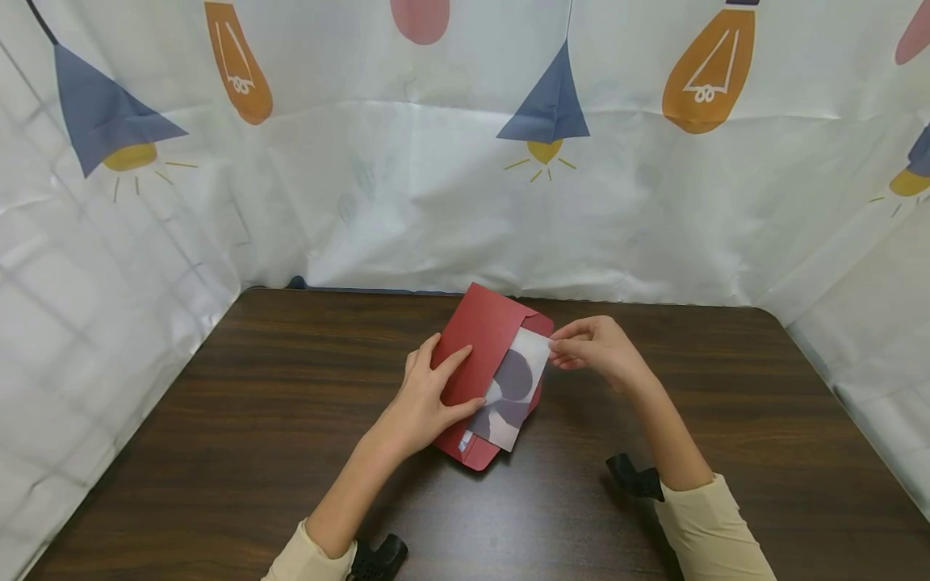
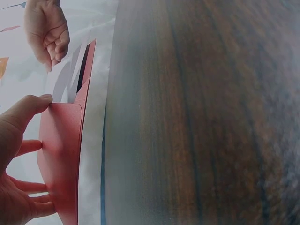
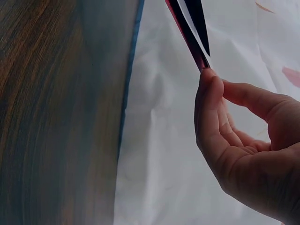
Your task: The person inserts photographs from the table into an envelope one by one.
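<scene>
A red envelope (image 1: 475,339) lies slantwise at the middle of the table. From its opening on the right side sticks a white card (image 1: 536,349) printed with purple-grey rounded shapes; the card's other part is hidden inside. My left hand (image 1: 425,403) rests on the envelope's front with fingers spread. Its thumb (image 2: 28,110) touches the opening's edge beside the card. With thumb and fingertips, my right hand (image 1: 599,351) pinches the card's upper right corner. In the right wrist view the card is seen almost edge-on.
The dark wooden table (image 1: 291,403) spreads around the envelope. A white curtain (image 1: 436,194) with printed lamps and bulbs hangs behind it and along both sides. A black wrist strap (image 1: 635,478) sits on the right wrist, another (image 1: 378,557) on the left.
</scene>
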`<act>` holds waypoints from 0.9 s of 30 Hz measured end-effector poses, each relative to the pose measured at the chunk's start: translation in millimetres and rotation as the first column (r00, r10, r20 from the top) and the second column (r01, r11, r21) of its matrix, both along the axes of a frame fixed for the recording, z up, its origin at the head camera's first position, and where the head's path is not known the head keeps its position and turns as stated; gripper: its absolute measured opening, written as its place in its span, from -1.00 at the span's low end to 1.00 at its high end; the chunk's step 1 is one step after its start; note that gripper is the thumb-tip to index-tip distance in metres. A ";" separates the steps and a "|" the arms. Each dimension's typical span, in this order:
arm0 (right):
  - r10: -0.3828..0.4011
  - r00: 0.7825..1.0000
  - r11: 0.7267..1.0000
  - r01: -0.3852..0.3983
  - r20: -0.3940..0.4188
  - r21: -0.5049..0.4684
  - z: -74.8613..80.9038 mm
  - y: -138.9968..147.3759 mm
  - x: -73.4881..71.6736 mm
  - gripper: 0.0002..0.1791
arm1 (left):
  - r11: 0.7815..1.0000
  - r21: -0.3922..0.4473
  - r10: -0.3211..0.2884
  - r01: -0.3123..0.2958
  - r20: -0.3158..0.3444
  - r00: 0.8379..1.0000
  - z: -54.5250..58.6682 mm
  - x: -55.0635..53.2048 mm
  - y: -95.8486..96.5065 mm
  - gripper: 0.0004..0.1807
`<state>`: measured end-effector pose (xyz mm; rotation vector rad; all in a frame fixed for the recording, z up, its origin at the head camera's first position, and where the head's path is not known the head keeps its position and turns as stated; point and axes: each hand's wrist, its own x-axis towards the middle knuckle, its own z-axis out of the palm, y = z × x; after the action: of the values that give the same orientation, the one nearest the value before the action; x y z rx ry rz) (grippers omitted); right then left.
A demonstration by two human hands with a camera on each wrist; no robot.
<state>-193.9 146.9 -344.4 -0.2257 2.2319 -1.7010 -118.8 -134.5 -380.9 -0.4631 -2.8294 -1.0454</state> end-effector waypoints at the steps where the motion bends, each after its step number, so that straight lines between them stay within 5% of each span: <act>1: 0.001 1.000 1.000 -0.001 0.002 -0.003 -0.4 -0.5 0.1 -0.66 | 1.000 -0.002 0.001 -0.001 0.000 1.000 -0.5 -0.2 0.0 -0.21; 27: -0.059 0.998 0.998 0.058 -0.007 -0.025 -7.6 -19.2 3.0 -0.69 | 1.000 -0.017 0.012 -0.012 -0.043 0.999 -4.8 -1.8 1.3 -0.23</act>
<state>-190.9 127.7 -352.1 -0.1747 2.2445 -1.7620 -120.6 -133.2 -385.7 -0.4636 -2.8021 -0.9980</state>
